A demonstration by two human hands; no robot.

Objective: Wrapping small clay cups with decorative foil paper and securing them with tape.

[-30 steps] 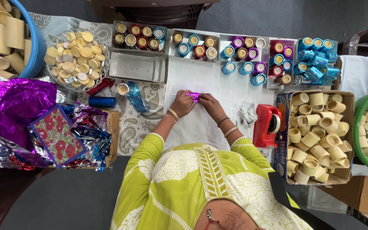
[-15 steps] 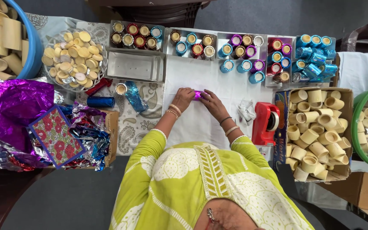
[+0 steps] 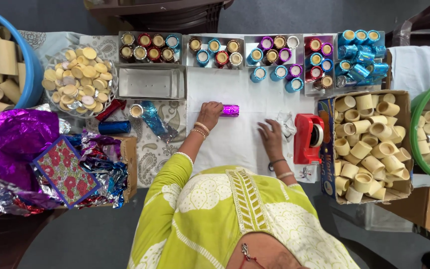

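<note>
Purple foil-wrapped tube (image 3: 230, 110), earlier pinched by both hands, is now pinched by left hand (image 3: 210, 110) fingers mid-tabletop; right hand (image 3: 270, 135) is spread flat, released.

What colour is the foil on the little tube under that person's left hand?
Shiny purple-magenta foil covers the tube beside the left hand, seen best in the head view.

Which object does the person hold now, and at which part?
The left hand grips the purple foil-wrapped tube at its left end; the right hand holds nothing.
</note>
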